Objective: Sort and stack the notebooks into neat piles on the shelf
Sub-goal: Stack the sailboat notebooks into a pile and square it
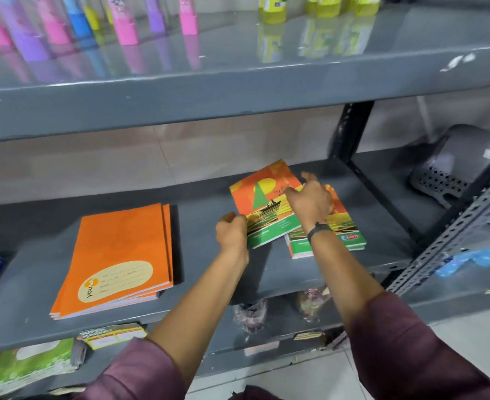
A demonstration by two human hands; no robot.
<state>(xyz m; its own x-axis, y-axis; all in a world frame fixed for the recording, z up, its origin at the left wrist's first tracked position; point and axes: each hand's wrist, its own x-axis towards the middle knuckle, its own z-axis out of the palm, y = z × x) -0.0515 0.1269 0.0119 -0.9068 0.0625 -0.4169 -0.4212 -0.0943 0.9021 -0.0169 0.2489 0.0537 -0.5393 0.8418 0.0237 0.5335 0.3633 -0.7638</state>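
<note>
Orange notebooks, centre left of the frame: one stack, three covers counted at the staggered edges. Sailboat-print notebooks: one raised copy at centre, one pile just right of it, number within not countable. Hands: two, left hand and right hand. Pink, purple and blue bottles, upper left: about eight, partly cropped. Yellow-green bottles, upper right: at least four, cropped. Grey shelves: three levels are seen.

Maroon sleeves were pushed up both forearms; a black band was worn on the right wrist.
</note>
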